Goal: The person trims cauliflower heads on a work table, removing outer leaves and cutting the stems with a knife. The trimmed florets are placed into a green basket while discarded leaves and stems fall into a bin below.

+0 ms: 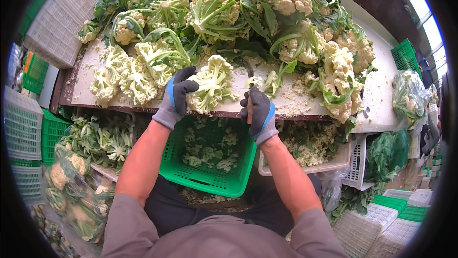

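Note:
My left hand (pixel 180 95), in a grey and black glove, has its thumb and fingers at the left edge of a cut cauliflower piece (pixel 211 84) near the table's front edge. In my gloved right hand (pixel 258 111) is a knife with a brown handle (pixel 249 109); its dark curved blade (pixel 248 67) points away from me, and a small floret (pixel 254 82) lies against it. Left of my left hand are trimmed cauliflower pieces (pixel 137 79). Whole cauliflower heads with leaves (pixel 214 14) are heaped beyond both hands.
Below the edge of the white table (pixel 286 106), a green plastic basket (pixel 207 182) holds florets. Crates of leaves (pixel 103 172) and trimmings (pixel 307 170) flank it. Bagged cauliflower (pixel 77 200) stands at lower left; stacked white crates (pixel 59 25) rise at upper left.

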